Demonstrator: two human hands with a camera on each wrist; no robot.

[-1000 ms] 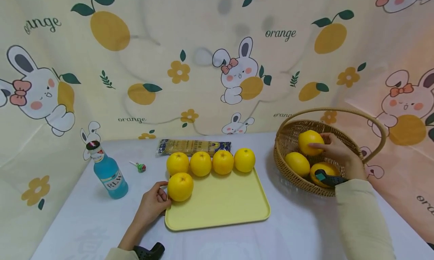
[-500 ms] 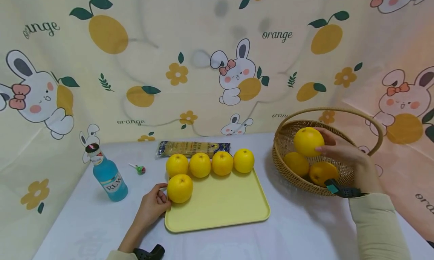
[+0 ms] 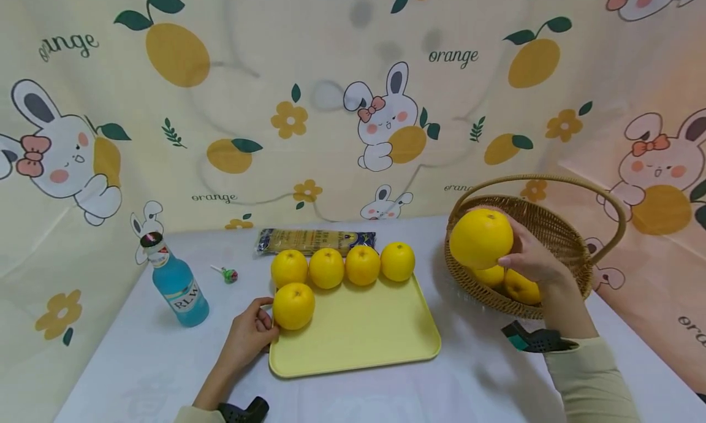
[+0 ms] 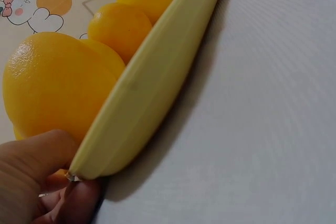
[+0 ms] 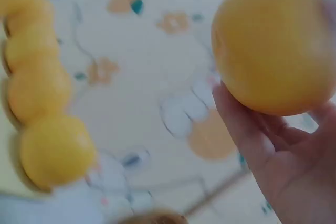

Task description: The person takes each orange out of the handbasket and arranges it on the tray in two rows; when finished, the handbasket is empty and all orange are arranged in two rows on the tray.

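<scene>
My right hand (image 3: pixel 532 257) holds an orange (image 3: pixel 481 239) raised over the front left of the wicker basket (image 3: pixel 573 227). In the right wrist view, the fingers curl round this orange (image 5: pixel 275 45) from below and the side. My left hand (image 3: pixel 249 330) pinches the left rim of the yellow tray (image 3: pixel 358 331). The left wrist view shows the thumb (image 4: pixel 50 148) beside an orange and the other fingers low at the tray's rim (image 4: pixel 152 87). On the tray, several oranges line the back edge, and one orange (image 3: pixel 294 306) sits in front, near the left hand.
Two oranges lie in the basket, partly hidden by the raised one; its arched handle (image 3: pixel 551 178) rises above. A noodle-like packet (image 3: pixel 314 240) lies behind the tray. A blue bottle (image 3: pixel 179 282) and a lollipop (image 3: pixel 228 275) are at the left. A printed cloth (image 3: pixel 309 43) hangs behind.
My right hand has lifted the orange out of the basket's interior and brought it left and toward me. The left hand and the tray have stayed in place.
</scene>
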